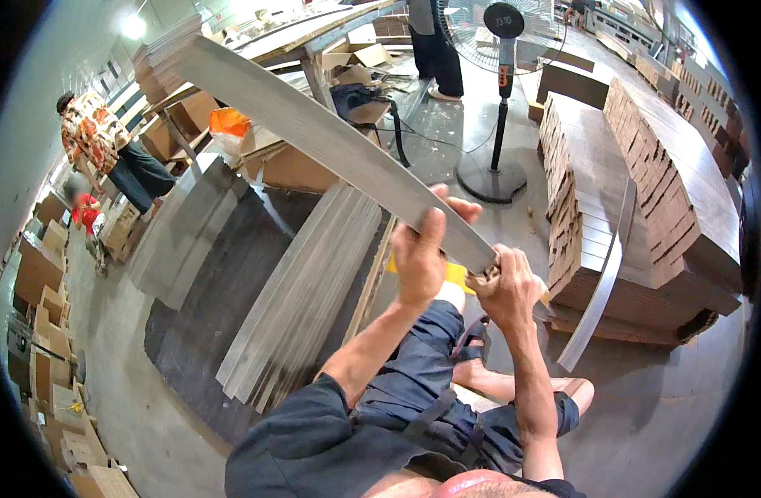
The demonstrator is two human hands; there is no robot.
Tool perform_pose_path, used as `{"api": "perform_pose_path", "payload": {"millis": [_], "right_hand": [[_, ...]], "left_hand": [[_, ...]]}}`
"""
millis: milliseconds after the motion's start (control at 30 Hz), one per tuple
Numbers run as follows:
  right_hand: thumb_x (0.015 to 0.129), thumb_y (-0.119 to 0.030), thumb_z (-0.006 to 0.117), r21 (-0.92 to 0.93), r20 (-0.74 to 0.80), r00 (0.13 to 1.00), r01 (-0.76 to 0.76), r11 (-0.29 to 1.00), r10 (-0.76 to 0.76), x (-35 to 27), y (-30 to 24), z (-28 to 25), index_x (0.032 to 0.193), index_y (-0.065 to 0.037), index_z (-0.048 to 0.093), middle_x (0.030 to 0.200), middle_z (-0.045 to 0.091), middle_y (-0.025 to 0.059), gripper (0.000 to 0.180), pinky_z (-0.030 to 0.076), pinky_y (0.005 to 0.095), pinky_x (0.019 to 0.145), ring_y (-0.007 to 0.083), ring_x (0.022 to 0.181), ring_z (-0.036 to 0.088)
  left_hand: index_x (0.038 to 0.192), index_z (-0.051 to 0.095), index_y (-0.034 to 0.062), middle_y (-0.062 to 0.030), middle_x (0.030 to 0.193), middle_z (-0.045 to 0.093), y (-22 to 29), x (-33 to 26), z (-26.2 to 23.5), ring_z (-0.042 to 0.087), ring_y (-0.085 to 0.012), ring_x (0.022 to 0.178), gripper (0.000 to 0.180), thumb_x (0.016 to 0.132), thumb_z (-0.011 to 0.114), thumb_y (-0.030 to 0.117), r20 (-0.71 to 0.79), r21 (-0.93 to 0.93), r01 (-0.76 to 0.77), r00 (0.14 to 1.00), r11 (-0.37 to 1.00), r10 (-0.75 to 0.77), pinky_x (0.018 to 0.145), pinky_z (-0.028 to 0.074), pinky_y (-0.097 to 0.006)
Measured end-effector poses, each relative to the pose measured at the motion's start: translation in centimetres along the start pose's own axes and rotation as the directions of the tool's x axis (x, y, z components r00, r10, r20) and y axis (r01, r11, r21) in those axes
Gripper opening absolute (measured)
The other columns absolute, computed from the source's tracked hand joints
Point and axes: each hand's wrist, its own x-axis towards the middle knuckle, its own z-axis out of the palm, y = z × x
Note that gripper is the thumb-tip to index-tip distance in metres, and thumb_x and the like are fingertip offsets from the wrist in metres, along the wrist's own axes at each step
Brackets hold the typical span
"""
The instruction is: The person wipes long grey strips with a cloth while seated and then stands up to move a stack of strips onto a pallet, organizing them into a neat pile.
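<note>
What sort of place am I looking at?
Likely a workshop or factory floor: large stacks of boards at right, cardboard boxes along the left, and a pedestal fan standing on the floor ahead.

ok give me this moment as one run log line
left hand: touching grey plank | right hand: brown piece in grip at plank's near end | plank: far end leftward

1 long, flat grey plank (331, 143), held aslant, points forward-left.

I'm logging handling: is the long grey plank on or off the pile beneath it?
Off: the plank crosses above the pile, held by the left hand, the right hand at its near end.
</note>
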Motion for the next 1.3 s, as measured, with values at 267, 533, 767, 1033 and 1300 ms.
{"api": "perform_pose_path", "payload": {"millis": [267, 533, 767, 1033, 1300], "right_hand": [[0.067, -0.018, 0.082, 0.061, 0.139, 0.990, 0.000, 0.998, -0.008, -9.4, 9.9, 1.2, 0.106, -0.004, 0.058, 0.093, 0.062, 0.0187, 0.048, 0.050, 0.0449, 0.075, 0.0381, 0.087, 0.061], [0.070, -0.016, 0.080, 0.148, 0.134, 0.973, -0.207, 0.967, 0.188, -11.2, 9.9, 0.8, 0.105, -0.002, 0.059, 0.093, 0.063, 0.0173, 0.043, 0.051, 0.0414, 0.077, 0.0343, 0.086, 0.063], [0.070, -0.018, 0.082, 0.187, 0.024, 0.970, -0.243, 0.952, 0.243, -10.9, 7.9, 0.6, 0.104, -0.002, 0.061, 0.092, 0.066, 0.0185, 0.043, 0.054, 0.0389, 0.073, 0.0357, 0.081, 0.067], [0.069, -0.023, 0.083, 0.253, 0.007, 0.988, -0.149, 0.956, 0.153, -11.9, 5.0, 1.3, 0.096, -0.004, 0.058, 0.080, 0.063, 0.0146, 0.041, 0.054, 0.0396, 0.066, 0.0344, 0.071, 0.064], [0.070, -0.024, 0.084, 0.316, 0.174, 0.968, -0.227, 0.921, 0.179, -14.7, 4.1, 3.1, 0.097, -0.005, 0.060, 0.078, 0.064, 0.0117, 0.040, 0.053, 0.0387, 0.063, 0.0292, 0.068, 0.065]], "left_hand": [[0.122, 0.051, -0.0006, -0.0215, 0.099, 0.069, 4.9, 3.1, -3.5, 0.072, -0.0325, 0.093, 0.039, 0.101, 0.056, 0.032, -0.116, 0.012, -0.150, 0.982, 0.989, 0.150, 0.087, 0.060, -0.045], [0.117, 0.052, -0.0004, -0.0223, 0.094, 0.068, 6.8, 3.5, -3.5, 0.072, -0.0340, 0.084, 0.041, 0.100, 0.058, 0.037, -0.164, 0.054, -0.196, 0.966, 0.979, 0.202, 0.080, 0.061, -0.046], [0.117, 0.045, 0.0046, -0.0161, 0.087, 0.068, 4.8, 1.7, -2.3, 0.068, -0.0256, 0.082, 0.037, 0.099, 0.059, 0.034, -0.198, 0.230, -0.198, 0.949, 0.953, 0.245, 0.077, 0.057, -0.038], [0.099, 0.054, 0.0044, -0.0066, 0.082, 0.062, -0.9, -0.4, -2.8, 0.064, -0.0157, 0.071, 0.020, 0.088, 0.070, 0.002, -0.340, 0.176, -0.005, 0.938, 0.984, 0.066, 0.062, 0.059, -0.034], [0.100, 0.054, 0.0039, -0.0048, 0.081, 0.061, -2.4, 0.5, -6.1, 0.063, -0.0147, 0.066, 0.023, 0.086, 0.072, 0.003, -0.383, 0.305, 0.000, 0.916, 0.952, 0.122, 0.058, 0.056, -0.032]]}}
